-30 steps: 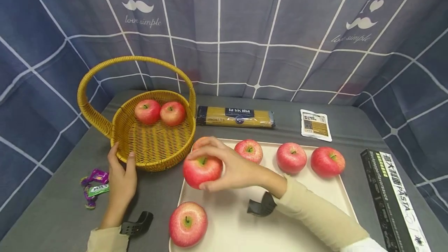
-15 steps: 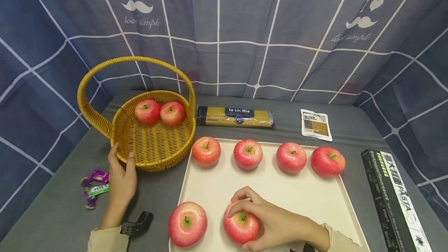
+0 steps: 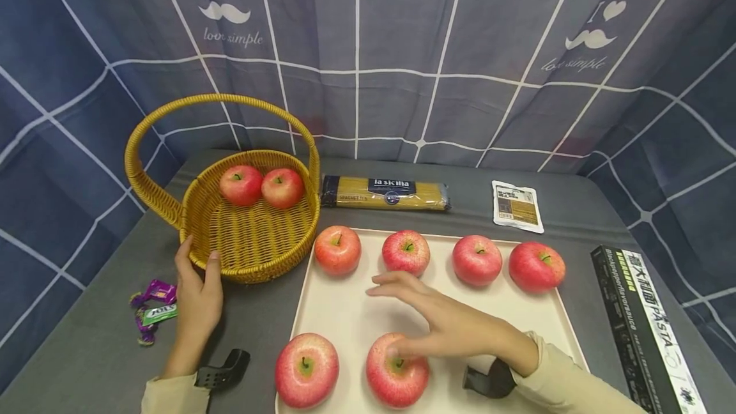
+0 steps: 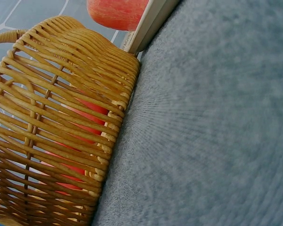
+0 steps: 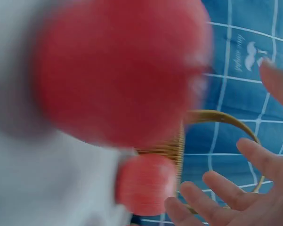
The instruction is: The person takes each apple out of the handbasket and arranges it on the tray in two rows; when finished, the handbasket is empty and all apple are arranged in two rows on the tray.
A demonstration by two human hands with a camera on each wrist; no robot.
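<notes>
Right hand (image 3: 443,324): fingers spread and straight, holds nothing, hovers just above the near apple (image 3: 397,379).
Left hand (image 3: 198,296): fingers relaxed, resting against the basket (image 3: 253,241) rim at 7 o'clock.
Near apple: on the tray (image 3: 356,312), near edge, second of two.
Tray: four apples along its 12 o'clock edge.
Basket: two apples inside.

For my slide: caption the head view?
Right hand open above a tray apple; left hand touches the basket.
</notes>
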